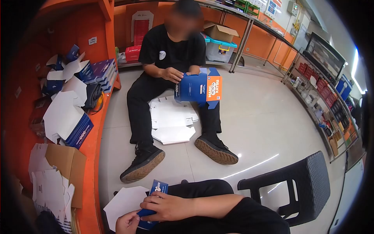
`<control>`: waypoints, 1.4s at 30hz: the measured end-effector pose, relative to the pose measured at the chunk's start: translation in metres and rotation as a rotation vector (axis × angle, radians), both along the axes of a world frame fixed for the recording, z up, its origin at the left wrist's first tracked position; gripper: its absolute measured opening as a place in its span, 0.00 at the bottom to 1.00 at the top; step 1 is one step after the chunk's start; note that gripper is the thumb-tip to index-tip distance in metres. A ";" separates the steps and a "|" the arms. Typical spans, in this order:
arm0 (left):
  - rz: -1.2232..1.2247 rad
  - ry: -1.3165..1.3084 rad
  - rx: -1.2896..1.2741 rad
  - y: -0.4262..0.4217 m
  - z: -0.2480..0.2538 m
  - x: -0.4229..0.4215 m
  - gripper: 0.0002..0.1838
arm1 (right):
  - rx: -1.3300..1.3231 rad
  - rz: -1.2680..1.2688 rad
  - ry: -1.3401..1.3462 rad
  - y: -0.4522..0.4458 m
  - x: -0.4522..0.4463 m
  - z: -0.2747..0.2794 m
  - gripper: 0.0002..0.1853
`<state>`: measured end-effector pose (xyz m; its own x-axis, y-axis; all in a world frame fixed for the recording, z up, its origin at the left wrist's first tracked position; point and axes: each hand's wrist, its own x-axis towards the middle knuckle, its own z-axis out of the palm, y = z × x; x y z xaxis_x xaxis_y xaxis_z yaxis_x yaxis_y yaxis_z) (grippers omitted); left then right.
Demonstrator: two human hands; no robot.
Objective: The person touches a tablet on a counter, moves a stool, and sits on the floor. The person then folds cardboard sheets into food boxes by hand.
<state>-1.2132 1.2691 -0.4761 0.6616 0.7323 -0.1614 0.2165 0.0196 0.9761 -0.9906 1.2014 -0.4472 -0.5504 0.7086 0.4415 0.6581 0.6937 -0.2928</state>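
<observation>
Low in the view, a blue and white cardboard box blank (159, 187) lies across my lap, its white flap (125, 202) spread to the left. My right hand (165, 206) rests over the blue panel with its fingers curled on the card. Close beside it, my left hand (127, 224) pinches the blue edge between thumb and fingers. Opposite me, a co-worker sits on the floor, and the co-worker's hands (173, 74) hold a blue and orange box blank (193, 87). Between that person's legs lies a stack of white box blanks (171, 119).
An orange shelf (99, 156) on the left bears stacks of blue boxes (80, 130) and an open brown carton (72, 169). A black stool (288, 187) stands at my right. Farther back are a plastic bin (219, 50) and a rack of goods (321, 93).
</observation>
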 end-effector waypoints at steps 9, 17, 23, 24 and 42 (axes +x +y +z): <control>0.180 -0.095 0.002 -0.002 0.007 0.007 0.12 | 0.044 -0.115 0.000 0.002 -0.001 0.000 0.23; 0.114 0.141 0.267 -0.001 0.012 0.020 0.09 | 0.002 -0.125 -0.077 0.003 0.001 -0.004 0.22; 0.045 0.224 0.119 0.001 0.007 0.010 0.07 | -0.061 -0.163 0.001 0.006 0.003 -0.001 0.45; 0.073 0.191 0.118 0.001 0.007 0.011 0.07 | -0.081 -0.173 0.000 0.006 0.004 0.000 0.44; 0.291 0.186 0.844 -0.019 0.066 0.030 0.08 | 0.068 -0.234 -0.014 -0.006 0.009 0.015 0.40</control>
